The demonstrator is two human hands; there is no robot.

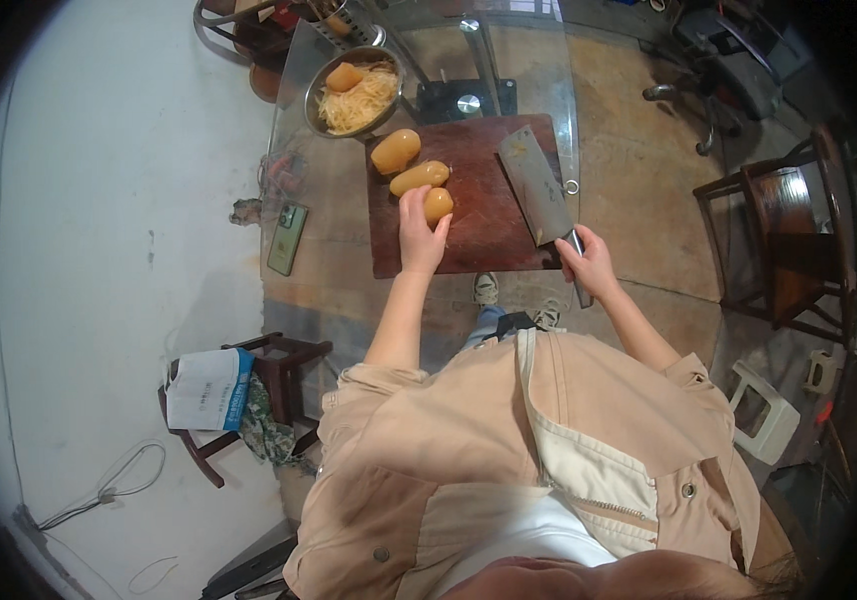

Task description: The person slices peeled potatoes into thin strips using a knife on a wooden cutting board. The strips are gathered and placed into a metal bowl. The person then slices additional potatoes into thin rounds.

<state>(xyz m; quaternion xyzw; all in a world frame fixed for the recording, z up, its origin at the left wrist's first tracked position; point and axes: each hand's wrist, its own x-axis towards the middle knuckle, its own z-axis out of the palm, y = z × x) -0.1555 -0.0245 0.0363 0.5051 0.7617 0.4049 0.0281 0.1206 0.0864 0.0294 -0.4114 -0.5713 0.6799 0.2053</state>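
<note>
My left hand (pixel 421 236) grips a peeled potato (pixel 439 204) between thumb and fingers at the left side of a dark red wooden cutting board (pixel 473 240). Two more peeled potatoes, a long one (pixel 419 178) and a thicker one (pixel 396 151), lie just beyond it on the board. My right hand (pixel 590 262) is closed around the handle of a Chinese cleaver (pixel 535 184). The broad blade lies over the board's right side, its tip pointing away from me. Past the far left corner stands a metal bowl (pixel 311 120) of potato shreds (pixel 357 109), with a potato piece (pixel 344 76) on top.
The board rests on a glass table (pixel 563 75). A green smartphone (pixel 287 238) lies near its left edge, and a perforated metal utensil holder (pixel 350 26) stands at the back. A wooden chair (pixel 788 247) is to the right; a stool with a bag (pixel 203 390) is at left.
</note>
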